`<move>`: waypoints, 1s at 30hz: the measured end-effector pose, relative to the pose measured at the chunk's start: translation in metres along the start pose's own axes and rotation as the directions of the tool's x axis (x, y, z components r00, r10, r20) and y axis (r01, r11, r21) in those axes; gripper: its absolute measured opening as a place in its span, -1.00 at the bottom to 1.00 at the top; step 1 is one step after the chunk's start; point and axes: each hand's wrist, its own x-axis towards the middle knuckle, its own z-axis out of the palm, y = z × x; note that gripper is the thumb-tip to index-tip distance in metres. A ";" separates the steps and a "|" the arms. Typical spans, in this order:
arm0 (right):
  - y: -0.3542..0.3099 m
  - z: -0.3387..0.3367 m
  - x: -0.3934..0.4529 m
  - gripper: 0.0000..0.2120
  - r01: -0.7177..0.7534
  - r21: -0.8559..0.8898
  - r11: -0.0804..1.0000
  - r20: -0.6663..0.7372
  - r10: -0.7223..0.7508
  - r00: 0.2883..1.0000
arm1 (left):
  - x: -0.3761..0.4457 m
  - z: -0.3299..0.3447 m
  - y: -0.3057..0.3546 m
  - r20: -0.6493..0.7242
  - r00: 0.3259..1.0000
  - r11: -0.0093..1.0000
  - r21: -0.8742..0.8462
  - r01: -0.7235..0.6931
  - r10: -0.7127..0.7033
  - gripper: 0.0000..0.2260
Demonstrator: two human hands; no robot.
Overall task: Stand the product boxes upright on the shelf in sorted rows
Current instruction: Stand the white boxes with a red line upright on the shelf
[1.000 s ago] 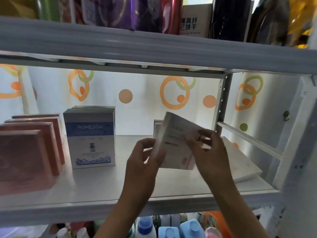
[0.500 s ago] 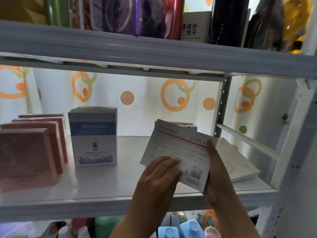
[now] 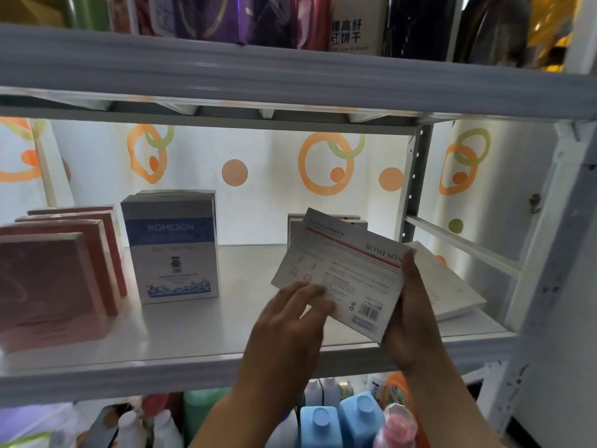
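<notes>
Up at twelve o'clock, the upper shelf board carries a crowd of goods: a purple package, a red one beside it, a pale carton with dark printed characters and a black bag. Behind, the white backdrop shows orange rings and dots (some green loops too). Down at six o'clock sit two blue-capped bottles, a green bottle at seven, a pink cap at five.
</notes>
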 end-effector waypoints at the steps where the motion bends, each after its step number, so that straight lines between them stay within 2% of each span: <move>1: 0.001 0.000 -0.001 -0.48 -0.022 0.014 1.000 0.020 0.022 1.000 | 0.002 -0.001 0.006 0.056 0.998 0.998 -0.062 0.027 -0.024 -0.67; 3: 0.002 0.001 -0.003 -0.40 -0.073 0.048 0.996 0.086 0.069 0.994 | 0.007 -0.005 0.015 0.157 0.979 0.951 -0.259 0.168 -0.130 -0.66; 5: 0.006 0.002 -0.005 -0.51 -0.067 -0.003 0.998 0.101 0.067 0.993 | 0.009 -0.004 0.019 0.210 0.957 0.866 -0.419 0.273 -0.199 -0.61; 7: 0.012 0.004 -0.006 -0.70 0.079 -0.258 0.963 0.054 -0.067 0.996 | 0.012 -0.005 0.023 0.216 0.943 0.784 -0.525 0.331 -0.253 -0.51; 9: 0.013 0.008 -0.006 -0.71 0.204 -0.431 0.879 0.056 -0.199 0.978 | 0.016 -0.010 0.029 0.257 0.916 0.656 -0.641 0.399 -0.307 -0.46; 11: 0.012 0.011 -0.004 -0.56 0.259 -0.507 0.822 0.064 -0.263 0.963 | 0.020 -0.011 0.030 0.307 0.876 0.484 -0.741 0.465 -0.371 -0.49; 12: 0.009 0.012 -0.003 -0.46 0.251 -0.564 0.787 0.047 -0.273 0.961 | 0.020 -0.011 0.029 0.312 0.864 0.432 -0.767 0.474 -0.394 -0.55; 14: 0.007 0.008 0.005 -0.23 0.176 -0.673 0.718 -0.025 -0.260 0.965 | 0.021 -0.009 0.024 0.270 0.855 0.425 -0.776 0.466 -0.443 -0.74; 16: 0.005 -0.004 0.014 -0.10 0.134 -0.707 0.694 -0.066 -0.254 0.965 | 0.018 -0.002 0.017 0.252 0.830 0.399 -0.783 0.477 -0.498 -0.82; 18: 0.005 -0.016 0.023 -0.20 0.119 -0.721 0.682 -0.081 -0.254 0.964 | 0.017 0.003 0.012 0.304 0.783 0.261 -0.825 0.501 -0.544 -0.80; 20: 0.007 -0.027 0.033 -0.45 0.110 -0.762 0.638 -0.087 -0.269 0.959 | 0.017 0.011 0.002 0.347 0.740 0.165 -0.837 0.521 -0.576 -0.76; 21: 0.010 -0.032 0.038 -0.56 0.109 -0.788 0.606 -0.089 -0.287 0.954 | 0.019 0.015 -0.005 0.356 0.724 0.164 -0.825 0.540 -0.591 -0.75; 22: 0.012 -0.035 0.043 -0.62 0.113 -0.807 0.580 -0.088 -0.307 0.947 | 0.020 0.020 -0.013 0.355 0.714 0.206 -0.795 0.570 -0.604 -0.76; 27: 0.023 -0.041 0.069 -0.68 0.113 -0.887 0.448 -0.082 -0.392 0.916 | 0.039 0.043 -0.054 0.282 0.698 0.568 -0.422 0.706 -0.659 -0.81; 30: 0.025 -0.042 0.081 -0.75 0.081 -0.940 0.331 -0.084 -0.455 0.886 | 0.056 0.057 -0.074 0.246 0.714 0.659 -0.275 0.700 -0.656 -0.80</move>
